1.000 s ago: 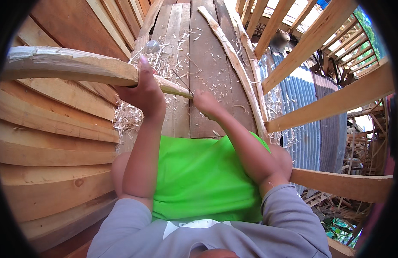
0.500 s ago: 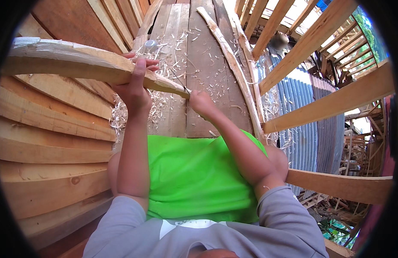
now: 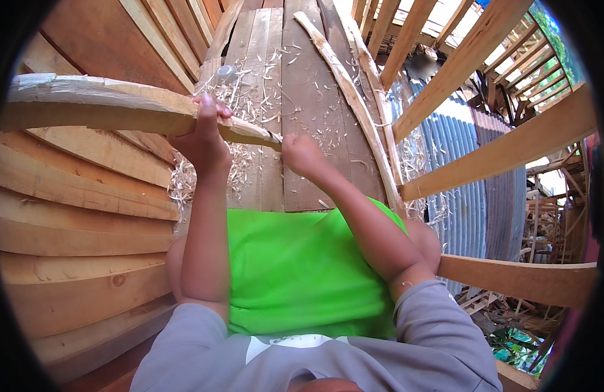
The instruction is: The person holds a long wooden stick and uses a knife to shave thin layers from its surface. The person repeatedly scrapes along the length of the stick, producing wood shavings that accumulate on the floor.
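Note:
My left hand is wrapped around a long curved piece of pale wood, which reaches from the far left edge to a narrow tip before my right hand. Its upper side has rough cut faces; the lower side is smoother. At that tip my right hand is closed in a fist. A short dark bit of a knife blade shows against the wood beside the fist, and the handle is hidden in my fingers. Both hands are held above the plank floor, in front of my green shorts.
Curled wood shavings litter the plank floor. A clear cup-like container stands among them. Two long peeled poles lie along the right, beside wooden rails and corrugated metal sheets. A board wall closes the left side.
The curved wood and my left hand have lowered slightly and shifted left. My right hand has moved slightly left, and less of the thin dark blade shows.

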The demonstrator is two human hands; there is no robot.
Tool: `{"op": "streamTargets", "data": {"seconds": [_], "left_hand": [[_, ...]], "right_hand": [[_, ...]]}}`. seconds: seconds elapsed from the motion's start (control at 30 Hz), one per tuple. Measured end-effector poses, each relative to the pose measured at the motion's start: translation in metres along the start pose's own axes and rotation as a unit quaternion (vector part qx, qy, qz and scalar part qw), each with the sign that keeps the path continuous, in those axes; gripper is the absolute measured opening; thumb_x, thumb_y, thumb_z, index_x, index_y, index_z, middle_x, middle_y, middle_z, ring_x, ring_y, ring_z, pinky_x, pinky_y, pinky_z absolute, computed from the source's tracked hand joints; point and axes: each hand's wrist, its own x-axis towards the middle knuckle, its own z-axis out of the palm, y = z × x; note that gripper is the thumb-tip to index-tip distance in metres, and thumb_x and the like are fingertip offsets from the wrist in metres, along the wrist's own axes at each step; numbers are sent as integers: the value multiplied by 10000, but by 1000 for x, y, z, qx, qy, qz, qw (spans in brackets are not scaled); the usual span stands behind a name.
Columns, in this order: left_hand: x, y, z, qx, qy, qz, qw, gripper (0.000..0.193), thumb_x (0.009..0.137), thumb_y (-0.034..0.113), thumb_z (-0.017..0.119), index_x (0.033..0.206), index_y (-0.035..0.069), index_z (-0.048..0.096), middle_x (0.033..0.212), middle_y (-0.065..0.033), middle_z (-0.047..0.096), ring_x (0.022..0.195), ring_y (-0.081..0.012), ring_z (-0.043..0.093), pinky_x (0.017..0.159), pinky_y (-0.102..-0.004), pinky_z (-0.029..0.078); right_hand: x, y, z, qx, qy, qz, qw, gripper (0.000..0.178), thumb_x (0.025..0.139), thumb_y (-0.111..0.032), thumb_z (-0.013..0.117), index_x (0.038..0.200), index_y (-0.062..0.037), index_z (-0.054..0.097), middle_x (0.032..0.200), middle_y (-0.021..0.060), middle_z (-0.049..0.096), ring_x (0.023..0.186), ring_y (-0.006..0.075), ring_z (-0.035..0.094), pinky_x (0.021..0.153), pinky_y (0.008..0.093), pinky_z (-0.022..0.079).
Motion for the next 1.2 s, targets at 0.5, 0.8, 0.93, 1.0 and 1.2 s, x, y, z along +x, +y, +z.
{"op": "streamTargets", "data": {"seconds": [0.5,0.8,0.93,1.0,1.2], "left_hand": [[0,0,4,25,28,9,999,147,832,76,638,890,42,508,678,-56,543,600,-158,562,590,-327,505],[1,1,11,51,44,16,998,150,836,113,645,868,36,521,673,-48,559,594,-145,572,608,-309,504],[0,-3,3,47,36,9,998,147,838,111,637,867,33,516,671,-48,553,601,-148,571,618,-309,509],[-3,0,8,47,27,5,998,143,841,112,632,864,33,515,671,-50,553,604,-148,571,621,-307,509],[-2,0,8,41,34,3,999,130,840,102,629,857,37,517,660,-51,545,609,-157,570,620,-314,510]], "right_hand": [[2,-9,-2,53,-54,76,994,578,910,-336,291,889,150,603,876,343,627,868,452,628,807,489,465],[6,25,8,-1,6,13,1000,592,914,-353,312,870,157,608,840,369,611,827,481,632,794,495,483],[7,-2,5,29,-8,40,999,583,912,-354,322,870,154,606,839,366,610,821,493,624,799,498,482],[8,30,16,2,30,36,999,578,912,-346,322,856,155,605,825,362,611,813,488,627,792,493,484],[11,25,14,7,17,37,999,556,916,-325,323,866,152,604,848,366,612,853,465,639,824,504,475]]}}
